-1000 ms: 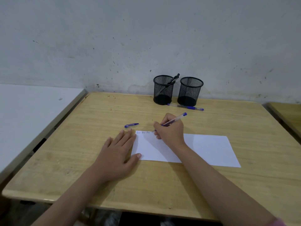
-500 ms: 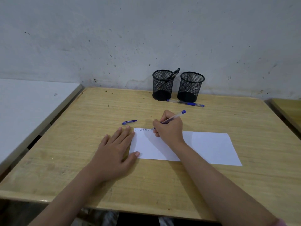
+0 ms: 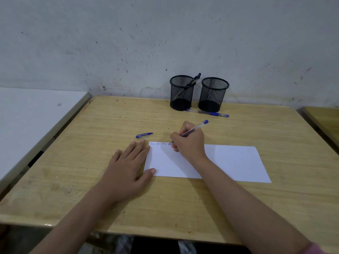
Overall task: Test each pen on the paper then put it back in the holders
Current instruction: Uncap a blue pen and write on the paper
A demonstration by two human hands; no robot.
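Note:
A white paper lies on the wooden desk, with small blue writing along its top left edge. My right hand grips a clear blue pen, tip on the paper beside the writing. My left hand rests flat and spread on the desk, thumb on the paper's left corner. A blue pen cap lies just beyond my left fingers. Two black mesh holders stand by the wall: the left holder has one dark pen in it, the right holder looks empty. Another blue pen lies in front of them.
A white table adjoins the desk on the left, with a narrow gap between. Another wooden desk edge shows at the far right. A grey speckled wall stands right behind the holders.
My right hand has shifted slightly right along the top of the paper as the writing grows. The view has moved a little; my left hand stays flat.

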